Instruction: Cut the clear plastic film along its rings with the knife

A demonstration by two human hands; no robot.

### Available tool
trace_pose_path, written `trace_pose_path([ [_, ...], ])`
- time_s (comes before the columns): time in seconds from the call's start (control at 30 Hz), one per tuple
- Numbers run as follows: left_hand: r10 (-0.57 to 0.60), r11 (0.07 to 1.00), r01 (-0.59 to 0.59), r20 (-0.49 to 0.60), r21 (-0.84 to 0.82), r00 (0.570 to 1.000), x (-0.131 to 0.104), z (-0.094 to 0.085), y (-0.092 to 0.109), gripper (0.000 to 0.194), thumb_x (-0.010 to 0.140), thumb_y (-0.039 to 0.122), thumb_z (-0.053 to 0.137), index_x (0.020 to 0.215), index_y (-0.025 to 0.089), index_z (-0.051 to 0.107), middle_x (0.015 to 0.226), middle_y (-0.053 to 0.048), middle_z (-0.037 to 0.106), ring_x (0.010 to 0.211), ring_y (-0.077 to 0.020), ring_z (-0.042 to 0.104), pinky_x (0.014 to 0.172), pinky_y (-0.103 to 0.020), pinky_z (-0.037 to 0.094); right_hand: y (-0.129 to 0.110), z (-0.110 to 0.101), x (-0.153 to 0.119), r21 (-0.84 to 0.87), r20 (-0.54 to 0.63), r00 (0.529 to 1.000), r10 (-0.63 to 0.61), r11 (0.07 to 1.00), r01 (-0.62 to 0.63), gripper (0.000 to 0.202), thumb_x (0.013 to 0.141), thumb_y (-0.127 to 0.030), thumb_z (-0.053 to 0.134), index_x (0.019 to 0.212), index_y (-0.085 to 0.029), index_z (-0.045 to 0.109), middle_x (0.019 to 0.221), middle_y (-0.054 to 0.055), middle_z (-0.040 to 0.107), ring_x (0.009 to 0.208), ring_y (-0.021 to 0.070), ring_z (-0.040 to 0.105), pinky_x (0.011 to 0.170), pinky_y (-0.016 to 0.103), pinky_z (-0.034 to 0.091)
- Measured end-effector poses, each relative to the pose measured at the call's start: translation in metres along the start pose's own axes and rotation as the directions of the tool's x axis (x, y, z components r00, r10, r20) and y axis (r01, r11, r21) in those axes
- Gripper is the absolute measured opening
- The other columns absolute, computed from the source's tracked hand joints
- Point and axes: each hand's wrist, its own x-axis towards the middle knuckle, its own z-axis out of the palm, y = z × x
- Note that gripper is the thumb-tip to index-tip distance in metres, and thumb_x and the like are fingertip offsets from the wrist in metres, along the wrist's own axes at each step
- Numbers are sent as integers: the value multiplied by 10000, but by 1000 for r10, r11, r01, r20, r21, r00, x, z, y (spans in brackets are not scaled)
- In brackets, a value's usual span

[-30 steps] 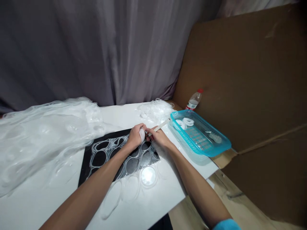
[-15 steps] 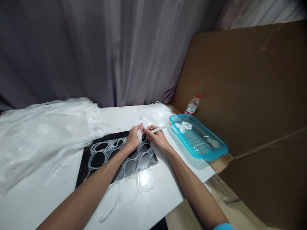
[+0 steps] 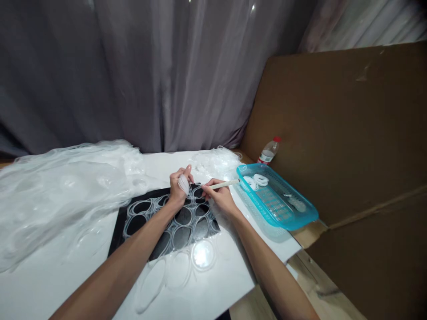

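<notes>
My left hand [image 3: 179,186] is closed around a small bundle of white rings [image 3: 183,183], over the far edge of a black mat [image 3: 116,235]. My right hand [image 3: 216,193] grips a thin off-white stick [image 3: 225,184], whose far end points right toward the basket. The fingertips of that hand are close to the mat's far right corner, apart from my left hand. Across the mat lies a clear sheet of translucent rings [image 3: 182,238], its near edge reaching onto the white table.
To the right stands a blue basket [image 3: 300,222] with white ring bundles [image 3: 260,180]. Behind it are a red-capped bottle [image 3: 268,152] and a brown cardboard wall [image 3: 333,133]. Translucent sheets [image 3: 66,186] are heaped at the left; loose clear scraps [image 3: 220,162] lie at the back.
My left hand has moved left and slightly up, away from my right hand, with the rings in it. My right hand stays near the same spot, stick held flatter. The view has tilted slightly.
</notes>
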Motion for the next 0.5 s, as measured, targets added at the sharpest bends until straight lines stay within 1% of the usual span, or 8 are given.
trace_pose_path([
  [0.07, 34, 998, -36, -43, -41, 998, 15, -5, 24, 613, 979, 688, 672, 601, 215, 573, 619, 11, 492, 565, -130, 428, 569, -299, 361, -2, 1, -1, 11, -14, 1000, -14, 1000, 14, 360, 917, -553, 858, 854, -223, 731, 751, 45, 766, 611, 181, 657, 627, 314, 505],
  [0.17, 114, 983, -127, -105, -133, 988, 31, -16, 64, 556, 982, 612, 722, 621, 212, 581, 667, 22, 493, 568, -121, 380, 579, -300, 340, -7, 4, -2, 56, -21, 1000, -8, 998, 9, 379, 938, -594, 821, 863, -231, 746, 744, 42, 763, 628, 188, 661, 646, 321, 511],
  [0.2, 156, 970, -171, -100, -174, 983, 31, -22, 75, 582, 1007, 590, 697, 590, 214, 548, 666, 15, 487, 602, -132, 417, 625, -302, 377, -10, 6, -2, 70, -16, 1000, -4, 998, 5, 393, 945, -612, 804, 873, -229, 753, 744, 44, 764, 633, 190, 667, 653, 324, 516],
  [0.27, 217, 959, -221, -39, -179, 975, 24, -35, 88, 669, 1076, 566, 588, 516, 222, 458, 676, -25, 522, 783, -181, 557, 810, -318, 453, -19, 9, 0, 88, 13, 1000, 8, 996, -9, 422, 949, -639, 784, 896, -221, 760, 758, 47, 771, 656, 198, 692, 678, 328, 533],
  [0.33, 154, 986, -142, 155, -87, 976, 5, -51, 89, 718, 1131, 576, 436, 508, 224, 493, 749, -62, 617, 900, -215, 616, 909, -343, 457, -31, 11, 6, 92, 70, 997, 37, 995, -44, 434, 929, -647, 801, 929, -216, 746, 770, 42, 779, 694, 210, 731, 709, 329, 554],
  [0.4, 18, 1000, -25, 383, 13, 924, -20, -66, 81, 777, 1159, 585, 286, 507, 225, 507, 818, -86, 699, 889, -231, 649, 946, -380, 468, -43, 12, 14, 84, 143, 987, 77, 992, -90, 449, 896, -643, 838, 953, -217, 706, 744, 26, 775, 699, 214, 753, 722, 325, 566],
  [0.43, -31, 998, 2, 424, 69, 905, -33, -73, 76, 792, 1164, 583, 245, 508, 224, 506, 875, -94, 735, 909, -239, 665, 986, -395, 464, -47, 12, 18, 78, 181, 979, 92, 991, -108, 461, 883, -641, 852, 952, -219, 680, 718, 16, 769, 685, 211, 754, 719, 320, 568],
  [0.5, -101, 978, 7, 446, 207, 890, -56, -82, 68, 774, 1167, 575, 244, 564, 221, 575, 1045, -96, 781, 1003, -256, 682, 1051, -409, 455, -50, 15, 24, 71, 253, 961, 109, 989, -131, 488, 867, -645, 867, 935, -223, 632, 675, 3, 758, 649, 202, 748, 710, 314, 570],
])
